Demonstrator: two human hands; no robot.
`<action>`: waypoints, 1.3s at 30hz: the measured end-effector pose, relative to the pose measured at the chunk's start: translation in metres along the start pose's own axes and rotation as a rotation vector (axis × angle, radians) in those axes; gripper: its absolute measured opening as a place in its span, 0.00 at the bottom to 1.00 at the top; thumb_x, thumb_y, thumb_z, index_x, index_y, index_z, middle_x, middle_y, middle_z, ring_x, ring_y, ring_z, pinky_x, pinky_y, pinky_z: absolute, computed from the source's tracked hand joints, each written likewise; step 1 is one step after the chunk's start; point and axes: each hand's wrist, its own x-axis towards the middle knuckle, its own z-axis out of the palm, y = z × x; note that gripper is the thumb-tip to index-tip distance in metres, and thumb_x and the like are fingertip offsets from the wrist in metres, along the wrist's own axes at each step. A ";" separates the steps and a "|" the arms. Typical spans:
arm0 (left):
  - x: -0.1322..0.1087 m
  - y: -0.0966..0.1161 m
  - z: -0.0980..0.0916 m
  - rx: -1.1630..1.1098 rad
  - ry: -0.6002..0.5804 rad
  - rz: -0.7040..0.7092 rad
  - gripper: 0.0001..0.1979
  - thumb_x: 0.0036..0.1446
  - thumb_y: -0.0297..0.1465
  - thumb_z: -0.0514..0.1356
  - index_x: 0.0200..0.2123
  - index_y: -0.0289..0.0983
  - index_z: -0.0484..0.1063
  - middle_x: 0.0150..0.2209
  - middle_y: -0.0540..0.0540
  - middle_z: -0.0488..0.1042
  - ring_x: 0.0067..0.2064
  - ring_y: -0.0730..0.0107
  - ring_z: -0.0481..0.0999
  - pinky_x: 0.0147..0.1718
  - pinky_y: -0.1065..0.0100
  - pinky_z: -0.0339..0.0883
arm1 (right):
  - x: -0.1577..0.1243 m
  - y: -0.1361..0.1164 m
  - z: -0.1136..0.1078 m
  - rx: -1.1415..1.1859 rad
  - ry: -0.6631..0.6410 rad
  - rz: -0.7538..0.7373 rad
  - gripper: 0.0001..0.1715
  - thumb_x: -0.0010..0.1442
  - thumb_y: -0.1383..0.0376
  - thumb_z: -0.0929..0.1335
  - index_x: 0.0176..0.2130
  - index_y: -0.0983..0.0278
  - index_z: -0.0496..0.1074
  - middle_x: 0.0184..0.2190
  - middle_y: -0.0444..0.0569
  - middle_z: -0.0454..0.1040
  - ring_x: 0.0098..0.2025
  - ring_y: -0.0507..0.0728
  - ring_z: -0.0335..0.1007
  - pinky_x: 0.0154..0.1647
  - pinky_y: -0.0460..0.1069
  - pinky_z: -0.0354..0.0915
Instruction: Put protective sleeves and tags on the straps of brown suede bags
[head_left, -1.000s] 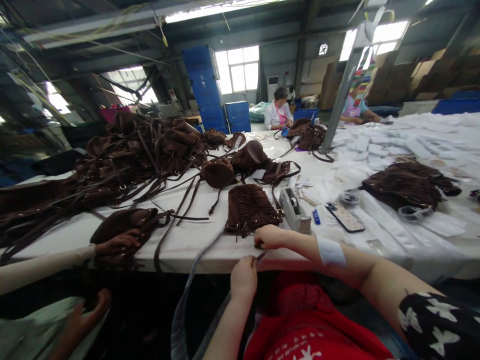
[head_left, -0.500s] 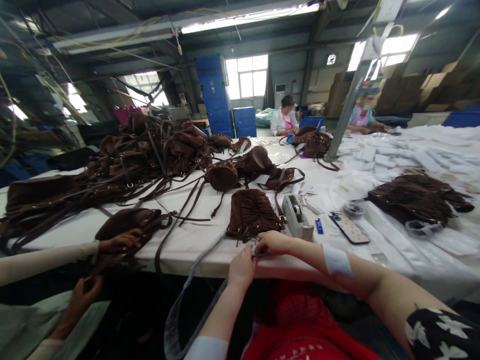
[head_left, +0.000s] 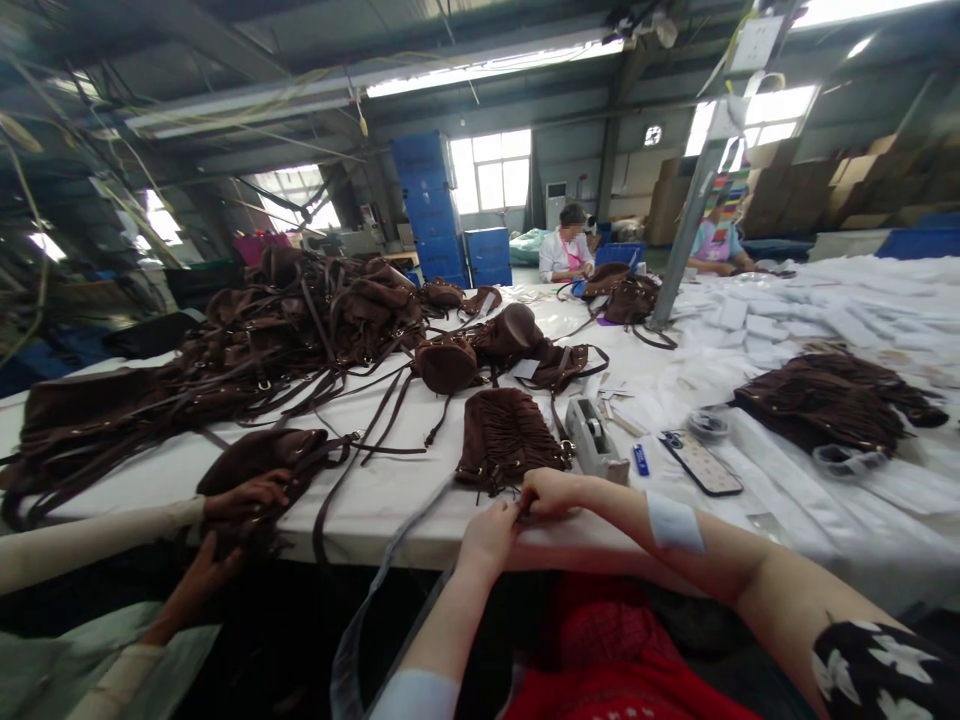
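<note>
My left hand (head_left: 489,540) and my right hand (head_left: 551,493) meet at the near edge of the white table (head_left: 390,485), both pinched on the end of a grey strap (head_left: 375,590) that hangs down off the table toward my lap. Just beyond my fingers lies a brown fringed bag (head_left: 507,437). A tape dispenser (head_left: 594,441) stands to the right of that bag. My right forearm carries a white bandage (head_left: 670,522).
A large heap of brown bags and straps (head_left: 247,330) covers the left of the table. A co-worker's hands (head_left: 244,495) hold a brown bag at the left. A phone (head_left: 701,462), a blue lighter (head_left: 640,459), another fringed bag (head_left: 829,400) and white paper packets lie right. Two people work at the far end.
My left hand rose from below the table edge to meet my right hand on the strap. The co-worker's lower hand moved up toward the bag. The camera tilted slightly.
</note>
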 end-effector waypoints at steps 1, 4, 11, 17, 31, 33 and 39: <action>0.002 0.000 0.000 0.005 -0.006 0.002 0.13 0.62 0.33 0.51 0.47 0.42 0.71 0.45 0.43 0.73 0.45 0.61 0.75 0.42 0.63 0.65 | 0.000 0.001 -0.001 0.002 0.034 0.054 0.19 0.49 0.72 0.67 0.41 0.63 0.79 0.35 0.47 0.77 0.35 0.54 0.70 0.35 0.44 0.61; 0.006 0.002 0.001 -0.001 -0.006 -0.004 0.12 0.62 0.33 0.51 0.44 0.41 0.72 0.45 0.42 0.74 0.44 0.61 0.75 0.42 0.64 0.65 | -0.003 0.000 -0.002 -0.014 0.128 0.192 0.19 0.51 0.69 0.66 0.44 0.66 0.77 0.38 0.52 0.78 0.37 0.56 0.71 0.35 0.45 0.61; 0.003 0.018 0.009 -0.067 0.051 -0.109 0.11 0.62 0.33 0.52 0.41 0.37 0.72 0.42 0.41 0.76 0.44 0.62 0.76 0.41 0.67 0.65 | -0.005 -0.015 0.005 -0.100 0.118 0.286 0.18 0.50 0.69 0.65 0.41 0.64 0.78 0.38 0.52 0.79 0.40 0.59 0.73 0.39 0.46 0.62; 0.001 0.037 0.020 -0.132 0.105 -0.239 0.12 0.63 0.30 0.48 0.42 0.35 0.71 0.41 0.39 0.77 0.43 0.62 0.77 0.39 0.66 0.65 | -0.001 -0.029 0.003 -0.207 0.015 0.387 0.19 0.54 0.61 0.65 0.35 0.74 0.79 0.31 0.62 0.77 0.32 0.63 0.74 0.33 0.50 0.65; -0.031 0.009 0.017 -0.068 0.076 -0.132 0.14 0.63 0.37 0.51 0.46 0.38 0.70 0.41 0.41 0.76 0.42 0.59 0.77 0.38 0.65 0.65 | -0.001 -0.051 0.000 -0.288 -0.102 -0.058 0.14 0.60 0.70 0.63 0.42 0.65 0.76 0.42 0.55 0.77 0.45 0.59 0.72 0.46 0.50 0.64; -0.029 0.011 0.019 -0.055 0.084 -0.149 0.14 0.64 0.35 0.50 0.45 0.37 0.71 0.41 0.39 0.77 0.41 0.59 0.78 0.38 0.64 0.65 | -0.003 -0.049 0.001 -0.287 -0.057 -0.013 0.15 0.62 0.65 0.63 0.45 0.66 0.75 0.45 0.57 0.76 0.47 0.60 0.71 0.45 0.50 0.64; -0.019 0.025 0.027 -0.064 0.130 -0.150 0.14 0.64 0.34 0.48 0.45 0.36 0.69 0.42 0.39 0.76 0.43 0.58 0.77 0.39 0.64 0.66 | 0.003 -0.044 0.007 -0.288 -0.090 0.238 0.16 0.56 0.62 0.67 0.34 0.74 0.76 0.30 0.61 0.77 0.31 0.62 0.74 0.31 0.50 0.66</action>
